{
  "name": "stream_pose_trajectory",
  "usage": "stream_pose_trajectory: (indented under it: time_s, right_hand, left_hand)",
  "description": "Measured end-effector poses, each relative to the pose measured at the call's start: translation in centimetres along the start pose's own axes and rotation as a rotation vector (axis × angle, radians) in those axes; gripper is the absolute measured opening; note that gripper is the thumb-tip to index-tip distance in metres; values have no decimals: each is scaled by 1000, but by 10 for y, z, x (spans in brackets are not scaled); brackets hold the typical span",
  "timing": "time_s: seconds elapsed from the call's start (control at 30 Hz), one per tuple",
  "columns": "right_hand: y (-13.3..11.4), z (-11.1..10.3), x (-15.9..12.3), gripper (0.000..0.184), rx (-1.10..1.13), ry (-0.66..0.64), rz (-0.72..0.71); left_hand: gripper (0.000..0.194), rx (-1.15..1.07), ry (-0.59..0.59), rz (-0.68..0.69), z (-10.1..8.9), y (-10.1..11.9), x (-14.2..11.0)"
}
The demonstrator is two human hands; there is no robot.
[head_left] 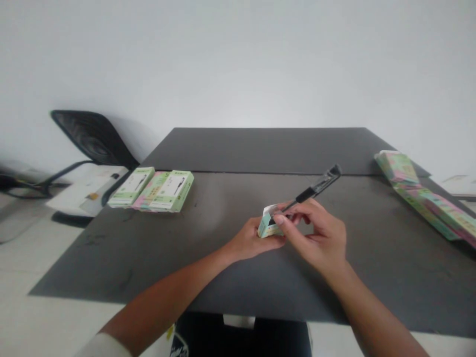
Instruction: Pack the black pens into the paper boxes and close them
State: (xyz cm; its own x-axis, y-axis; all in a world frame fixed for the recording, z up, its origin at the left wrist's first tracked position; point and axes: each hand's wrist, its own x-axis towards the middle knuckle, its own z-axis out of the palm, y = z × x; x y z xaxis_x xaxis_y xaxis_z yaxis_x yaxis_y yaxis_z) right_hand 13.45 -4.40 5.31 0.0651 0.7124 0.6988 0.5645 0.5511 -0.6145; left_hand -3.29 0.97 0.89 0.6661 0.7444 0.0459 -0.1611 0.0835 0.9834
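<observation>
My left hand (252,241) is wrapped round a small green-and-white pen box (265,225), held above the table with its open end facing me and a white flap raised. A pen (310,191) with a black grip and clear cap end slants up to the right over the box. My right hand (316,232) pinches at the pen's lower end, right by the box opening. Whether the pen's tip is inside the box is hidden by my fingers.
Several green and pink pen boxes (163,191) lie side by side on the dark table (223,282) at left. More boxes (427,193) stretch along the right edge. Beyond the table's left side stand a black mesh chair (92,136) and a white carton (87,191).
</observation>
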Motion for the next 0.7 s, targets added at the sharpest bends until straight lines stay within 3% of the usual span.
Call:
stream_pose_trajectory:
  time_s: [0.17, 0.27, 0.5, 0.7]
  right_hand:
    - [-1, -1, 1, 43, -69, -26, -11]
    - [-3, 0, 1, 55, -93, -27, -13]
    - [-6, 0, 2, 38, -73, -45, -94]
    - [-9, -2, 1, 34, -32, -34, -117]
  left_hand:
    - [28, 40, 37, -32, 0, 2, -1]
    - [33, 28, 25, 15, 0, 1, -1]
    - [47, 12, -6, 9, 0, -7, -2]
    - [43, -9, 11, 59, 3, -1, -3]
